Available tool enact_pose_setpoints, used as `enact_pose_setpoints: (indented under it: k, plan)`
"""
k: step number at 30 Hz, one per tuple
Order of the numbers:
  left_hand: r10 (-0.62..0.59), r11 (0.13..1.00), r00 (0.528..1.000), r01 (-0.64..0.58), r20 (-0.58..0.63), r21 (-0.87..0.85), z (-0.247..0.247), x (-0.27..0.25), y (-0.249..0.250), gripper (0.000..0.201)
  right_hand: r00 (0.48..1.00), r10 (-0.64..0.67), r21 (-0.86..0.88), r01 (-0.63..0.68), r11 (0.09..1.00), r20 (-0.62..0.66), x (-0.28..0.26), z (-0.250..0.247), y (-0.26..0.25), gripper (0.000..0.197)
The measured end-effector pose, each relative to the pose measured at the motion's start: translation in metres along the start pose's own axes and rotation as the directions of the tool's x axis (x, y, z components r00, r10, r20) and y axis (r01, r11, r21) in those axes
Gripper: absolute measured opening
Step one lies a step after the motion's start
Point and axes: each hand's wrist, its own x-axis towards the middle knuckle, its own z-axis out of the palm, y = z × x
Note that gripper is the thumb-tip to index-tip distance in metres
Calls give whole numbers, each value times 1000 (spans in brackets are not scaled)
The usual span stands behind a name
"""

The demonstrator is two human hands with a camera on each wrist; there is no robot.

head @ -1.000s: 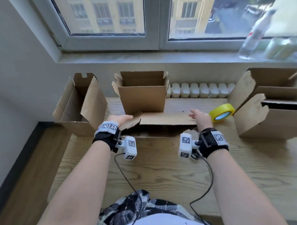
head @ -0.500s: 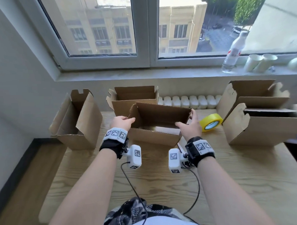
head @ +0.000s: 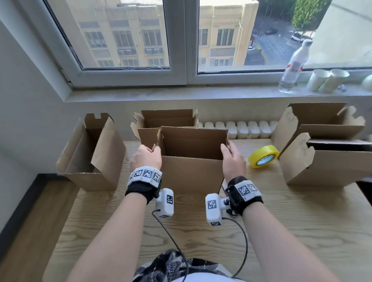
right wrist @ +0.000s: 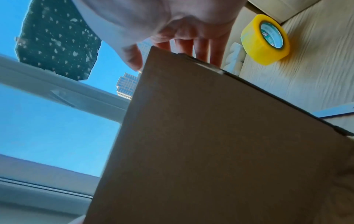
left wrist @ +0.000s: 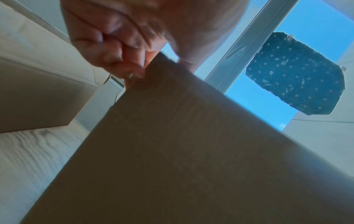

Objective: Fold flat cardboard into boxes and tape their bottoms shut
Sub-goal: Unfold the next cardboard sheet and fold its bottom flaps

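A brown cardboard box (head: 192, 174) stands upright on the wooden table (head: 289, 232), opened into a square tube with its top open. My left hand (head: 153, 149) pinches the box's upper left corner with curled fingers; the left wrist view shows those fingers (left wrist: 122, 63) curled at the cardboard's edge (left wrist: 191, 151). My right hand (head: 227, 146) grips the upper right corner. In the right wrist view its fingers (right wrist: 201, 48) lie straight along the outer side of the box (right wrist: 220, 144), with the thumb at the near wall. A yellow tape roll (head: 263, 159) lies to the right of the box.
Another open box (head: 93, 156) stands at the table's left edge, one (head: 167, 120) behind the held box, and two (head: 329, 163) at the right. White foam pieces (head: 237, 129) line the back. On the windowsill (head: 179, 94) are a bottle (head: 294, 65) and paper cups (head: 326, 79).
The cardboard was low and nearly flat on the table; both hands have raised it and spread it into an upright open box. The view has tilted up.
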Motion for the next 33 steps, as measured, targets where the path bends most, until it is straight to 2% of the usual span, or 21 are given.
enact_pose_setpoints:
  k: [3, 5, 7, 9, 11, 13, 16, 24, 26, 30, 33]
  plan:
    - [-32, 998, 999, 31, -16, -55, 5, 1, -6, 28, 1000, -22, 20, 22, 1000, 19, -3, 8, 6, 46]
    - [-69, 975, 998, 69, 4, -212, 7, 2, -8, 25, 999, -38, 57, 37, 998, 23, -4, 13, 5, 44]
    - [-82, 902, 996, 84, 23, -423, 7, 3, -9, 20, 996, -81, 100, 76, 992, 41, -4, 18, 4, 42]
    - [-34, 788, 999, 48, 35, -614, 8, 4, -13, 15, 991, -119, 144, 110, 983, 58, -4, 25, 7, 45]
    - [22, 683, 998, 29, 60, -730, 8, 4, -17, 14, 990, -126, 197, 113, 974, 57, -4, 31, 13, 49]
    - [73, 666, 993, 21, 93, -746, 6, 4, -20, 19, 990, -127, 228, 112, 967, 54, -5, 33, 18, 51]
    - [143, 705, 979, 1, 144, -709, 4, 3, -23, 30, 990, -116, 257, 92, 962, 78, -4, 35, 18, 56]
    - [188, 683, 968, -7, 167, -730, 10, 7, -32, 34, 987, -138, 227, 116, 967, 84, 0, 37, 18, 52]
    - [199, 685, 970, -36, 139, -728, 12, 8, -34, 35, 987, -142, 166, 129, 978, 69, 1, 37, 17, 49]
    - [254, 722, 967, -210, -29, -659, 16, 12, -32, 23, 981, -192, 48, 191, 980, 16, 4, 34, 14, 45]
    - [225, 694, 974, -181, -29, -697, 18, 12, -29, 19, 982, -187, 95, 186, 978, -3, 3, 31, 11, 39]
